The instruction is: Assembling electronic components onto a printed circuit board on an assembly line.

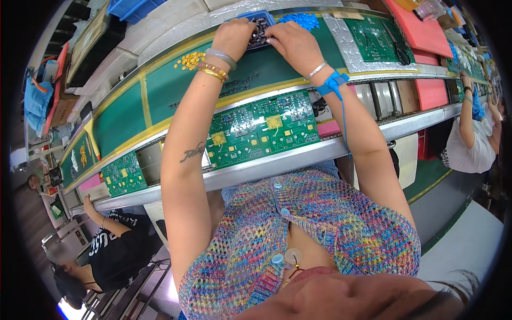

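Observation:
Both my hands are at a blue bin (pixel 271 20) full of small dark cylindrical parts (pixel 260 33) on the far side of the green bench. My left hand (pixel 233 38) reaches over the bin's left side, fingers curled at the parts; what they grip is too small to name. At the right side, my right hand (pixel 296 47) has its thumb and fingers drawn together in a pinch over the bin's edge, on something I cannot make out. A blue wrist strap (pixel 333 83) with a cord circles my right wrist. Nearer me lies a green circuit board (pixel 264 130) on the rails.
Yellow parts (pixel 190 61) lie left of my left wrist, blue parts (pixel 301 21) beyond my right hand. Rows of dark parts (pixel 240 84) lie between my forearms. Another board (pixel 368 40) and scissors (pixel 401 50) are at right. Co-workers sit on both sides, one in black (pixel 117 245).

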Motion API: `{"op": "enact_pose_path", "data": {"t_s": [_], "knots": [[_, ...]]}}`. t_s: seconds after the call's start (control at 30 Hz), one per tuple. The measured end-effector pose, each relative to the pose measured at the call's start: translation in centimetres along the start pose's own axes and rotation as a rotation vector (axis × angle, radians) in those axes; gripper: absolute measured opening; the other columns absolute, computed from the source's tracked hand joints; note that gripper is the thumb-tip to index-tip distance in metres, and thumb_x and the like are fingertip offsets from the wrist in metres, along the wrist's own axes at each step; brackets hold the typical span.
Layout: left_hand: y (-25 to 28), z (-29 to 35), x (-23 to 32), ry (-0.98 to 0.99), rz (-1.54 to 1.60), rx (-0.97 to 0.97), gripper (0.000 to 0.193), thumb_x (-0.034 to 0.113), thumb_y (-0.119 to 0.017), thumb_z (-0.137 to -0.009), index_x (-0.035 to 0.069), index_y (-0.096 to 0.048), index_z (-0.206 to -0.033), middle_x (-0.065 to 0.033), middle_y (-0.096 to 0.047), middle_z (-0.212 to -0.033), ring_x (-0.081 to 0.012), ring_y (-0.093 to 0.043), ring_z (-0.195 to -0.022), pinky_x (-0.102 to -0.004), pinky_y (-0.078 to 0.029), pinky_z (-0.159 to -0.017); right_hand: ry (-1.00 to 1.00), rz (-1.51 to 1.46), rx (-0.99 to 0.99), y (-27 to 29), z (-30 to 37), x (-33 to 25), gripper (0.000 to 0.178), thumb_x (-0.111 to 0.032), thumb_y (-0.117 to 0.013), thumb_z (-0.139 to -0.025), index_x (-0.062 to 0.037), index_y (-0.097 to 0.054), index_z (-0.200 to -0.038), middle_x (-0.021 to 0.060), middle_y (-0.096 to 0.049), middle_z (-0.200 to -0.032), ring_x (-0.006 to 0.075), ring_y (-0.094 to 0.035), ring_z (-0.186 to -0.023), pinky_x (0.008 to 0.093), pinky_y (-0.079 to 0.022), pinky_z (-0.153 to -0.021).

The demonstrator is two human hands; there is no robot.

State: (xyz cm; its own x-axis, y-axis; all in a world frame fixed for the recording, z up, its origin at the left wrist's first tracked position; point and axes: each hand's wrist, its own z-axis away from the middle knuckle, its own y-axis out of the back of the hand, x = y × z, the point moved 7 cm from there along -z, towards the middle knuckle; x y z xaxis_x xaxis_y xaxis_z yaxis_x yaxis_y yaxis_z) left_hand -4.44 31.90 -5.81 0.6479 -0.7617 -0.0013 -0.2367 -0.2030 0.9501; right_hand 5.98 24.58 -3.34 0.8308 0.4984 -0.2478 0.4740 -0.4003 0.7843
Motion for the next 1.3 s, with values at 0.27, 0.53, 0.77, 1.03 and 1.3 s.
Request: {"op": "enact_pose_path", "data": {"t_s": [0.27, 0.53, 0.77, 1.03, 1.3], "knots": [[-0.3, 0.3, 0.1, 0.040, 0.000, 0.104, 0.016, 0.013, -0.066, -0.077, 0.011, -0.068, -0.092, -0.0075, -0.062, -0.089, -0.0268, -0.059, -0.090, -0.0382, -0.050, -0.079, -0.343, -0.485, -0.176, 4.1, 7.4, -0.7, 0.014, -0.009, -0.060, -0.087, -0.0068, -0.059, -0.101, 0.0042, -0.062, -0.090, 0.0163, -0.061, -0.087, 0.0281, -0.050, -0.071], [1.4, 0.9, -0.1, 0.165, 0.135, 0.159, 0.014, 0.013, -0.063, -0.082, 0.009, -0.068, -0.094, -0.0093, -0.063, -0.092, -0.0284, -0.064, -0.080, -0.0374, -0.051, -0.071, -0.836, -1.178, -0.285, 3.3, 14.7, -0.7, 0.019, -0.009, -0.056, -0.092, -0.0005, -0.056, -0.109, 0.0035, -0.061, -0.095, 0.0103, -0.060, -0.088, 0.0241, -0.051, -0.072], [3.6, 9.0, 3.5, 0.654, 1.576, 0.006, 0.017, 0.014, -0.059, -0.091, 0.001, -0.063, -0.101, -0.0062, -0.064, -0.091, -0.0151, -0.064, -0.087, -0.0272, -0.054, -0.078, -0.851, -1.060, -0.305, 5.5, 16.3, -1.7, 0.015, -0.009, -0.060, -0.089, 0.0001, -0.060, -0.101, 0.0033, -0.063, -0.091, 0.0102, -0.062, -0.082, 0.0239, -0.051, -0.069], [0.2, 20.9, 9.7, 0.973, 2.307, -0.268, 0.023, 0.012, -0.056, -0.093, -0.001, -0.055, -0.112, -0.0086, -0.062, -0.105, -0.0112, -0.064, -0.084, -0.0225, -0.055, -0.078, -0.382, -0.523, -0.483, 5.2, 17.3, -4.0, 0.015, -0.003, -0.065, -0.077, -0.0046, -0.061, -0.091, 0.0082, -0.061, -0.084, 0.0244, -0.060, -0.079, 0.0323, -0.049, -0.068], [0.5, 23.6, 11.2, 0.990, 2.259, -0.281, 0.024, 0.009, -0.058, -0.091, 0.000, -0.057, -0.113, -0.0077, -0.060, -0.097, -0.0116, -0.062, -0.084, -0.0213, -0.055, -0.074, -0.210, -0.397, -0.486, 4.8, 16.9, -5.1, 0.015, -0.004, -0.066, -0.075, -0.0056, -0.061, -0.089, 0.0079, -0.062, -0.086, 0.0277, -0.060, -0.084, 0.0359, -0.050, -0.072]]}}
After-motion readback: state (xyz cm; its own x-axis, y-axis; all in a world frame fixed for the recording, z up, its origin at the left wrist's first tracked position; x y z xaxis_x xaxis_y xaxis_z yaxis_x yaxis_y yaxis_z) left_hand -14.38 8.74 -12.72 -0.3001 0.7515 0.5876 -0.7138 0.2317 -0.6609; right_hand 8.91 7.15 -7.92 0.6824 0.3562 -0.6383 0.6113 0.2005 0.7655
